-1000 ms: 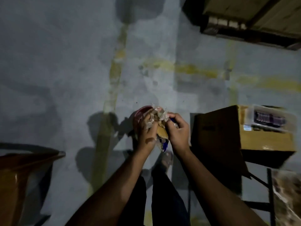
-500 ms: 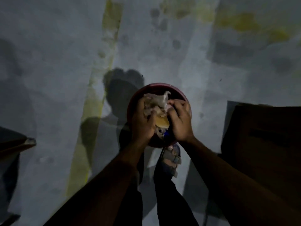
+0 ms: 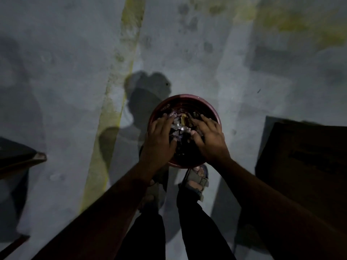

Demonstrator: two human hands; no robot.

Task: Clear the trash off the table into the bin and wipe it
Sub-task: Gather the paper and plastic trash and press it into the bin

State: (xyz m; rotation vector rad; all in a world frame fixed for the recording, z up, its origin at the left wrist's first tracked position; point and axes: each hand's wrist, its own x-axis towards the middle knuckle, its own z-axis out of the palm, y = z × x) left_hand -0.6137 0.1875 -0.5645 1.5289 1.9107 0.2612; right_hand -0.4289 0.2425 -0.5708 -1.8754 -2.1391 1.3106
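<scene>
A round dark red bin (image 3: 185, 99) stands on the grey floor just in front of my feet. Inside it lies crumpled trash (image 3: 179, 126), clear plastic wrappers and a yellowish scrap. My left hand (image 3: 160, 139) and my right hand (image 3: 208, 137) are both spread over the bin's mouth, fingers straight and pointing inward, palms down on the trash. Neither hand grips anything. The scene is dim, and the bin's lower part is hidden under my hands.
A dark cardboard box (image 3: 304, 166) stands close on the right. A brown chair edge (image 3: 20, 160) juts in at the left. A yellow painted line (image 3: 112, 102) runs along the grey floor. My sandalled feet (image 3: 196, 181) stand right behind the bin.
Earlier both hands held a wad of wrappers above the bin. Now the wad is down in the bin and both hands have opened flat over it.
</scene>
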